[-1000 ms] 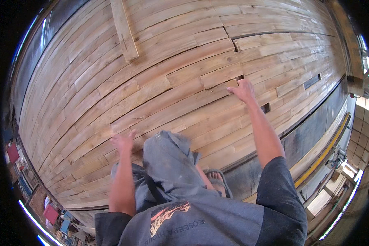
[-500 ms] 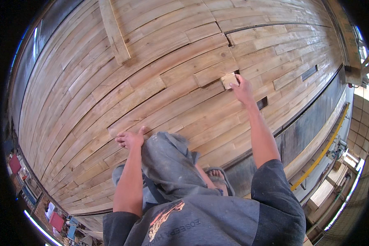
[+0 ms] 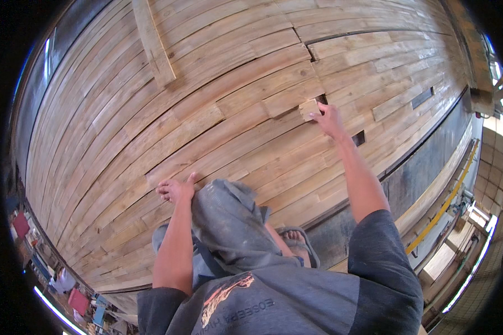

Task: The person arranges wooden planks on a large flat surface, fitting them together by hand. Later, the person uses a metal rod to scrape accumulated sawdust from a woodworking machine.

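My right hand (image 3: 331, 120) grips a small, short wooden block (image 3: 308, 109) between thumb and fingers. The block is at the surface of the laid wooden strips (image 3: 251, 145), beside a small dark gap (image 3: 321, 99). I cannot tell whether it rests on the strips or is slightly raised. Lower left, beside my bent knee, my left hand (image 3: 176, 188) lies on the strips, thumb stretched out and holding nothing. Part of its fingers curl away from view.
A loose long board (image 3: 154, 44) lies across the strips at the upper left. Two dark openings (image 3: 358, 138) (image 3: 422, 98) break the surface at right. Dark metal edging (image 3: 408, 184) and a yellow bar (image 3: 444, 195) run along the right side.
My right hand has shifted the wooden block slightly left, showing more of the dark gap beside it. My left hand stays in nearly the same place.
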